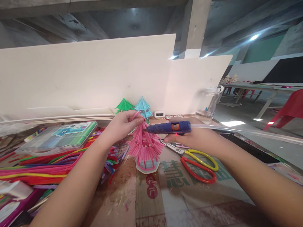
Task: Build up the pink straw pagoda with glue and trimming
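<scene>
In mid-frame stands the pink pagoda, fringed roof tiers above a pale, many-sided base. My left hand pinches a pink strip at its peak, fingertips closed; my right hand is curled around a blue glue gun, nozzle at the upper roof, contact unclear. Scissors crowd the right, coloured stems the left; printed cardboard leaves open room toward the bottom edge.

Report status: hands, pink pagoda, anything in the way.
Left hand pinching pink strip at top of pink pagoda. Right hand gripping blue glue gun, aimed at pagoda. Pagoda upright; scissors close by, right side.
</scene>
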`<state>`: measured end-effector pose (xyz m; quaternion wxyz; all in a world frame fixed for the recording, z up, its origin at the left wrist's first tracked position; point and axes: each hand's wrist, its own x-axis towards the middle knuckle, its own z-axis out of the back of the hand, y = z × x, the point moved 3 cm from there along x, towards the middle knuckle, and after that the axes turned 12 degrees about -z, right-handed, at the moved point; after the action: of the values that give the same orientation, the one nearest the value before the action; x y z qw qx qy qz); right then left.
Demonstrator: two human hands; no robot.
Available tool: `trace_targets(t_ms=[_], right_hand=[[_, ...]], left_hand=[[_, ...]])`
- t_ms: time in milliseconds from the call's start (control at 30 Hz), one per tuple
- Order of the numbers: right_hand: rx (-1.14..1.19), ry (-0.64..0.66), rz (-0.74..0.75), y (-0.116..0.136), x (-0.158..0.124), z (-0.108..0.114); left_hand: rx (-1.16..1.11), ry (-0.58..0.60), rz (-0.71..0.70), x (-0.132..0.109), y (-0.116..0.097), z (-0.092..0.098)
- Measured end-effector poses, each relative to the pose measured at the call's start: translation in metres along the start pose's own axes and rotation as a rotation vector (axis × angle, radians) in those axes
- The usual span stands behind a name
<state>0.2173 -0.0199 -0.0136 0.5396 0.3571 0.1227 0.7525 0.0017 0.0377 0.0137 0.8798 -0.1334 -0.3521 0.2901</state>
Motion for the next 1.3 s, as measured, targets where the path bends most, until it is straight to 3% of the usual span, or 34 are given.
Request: trace_targets(t_ms=[533,967,1300], right_hand=[[-0.06,0.084,0.12,0.017,-0.004,0.005],[-0.295,0.015,0.185,0.022,-0.009,0.019],[-0.345,0.079,0.227,0.029,-0.011,0.02]], left_hand=[[0.003,-0.008,0.003,-0.001,-0.001,-0.002],[0.099,0.013,-0.019,-0.001,-0.015,-0.007],[0.156,0.008,-0.035,-0.002,-0.022,-0.008]])
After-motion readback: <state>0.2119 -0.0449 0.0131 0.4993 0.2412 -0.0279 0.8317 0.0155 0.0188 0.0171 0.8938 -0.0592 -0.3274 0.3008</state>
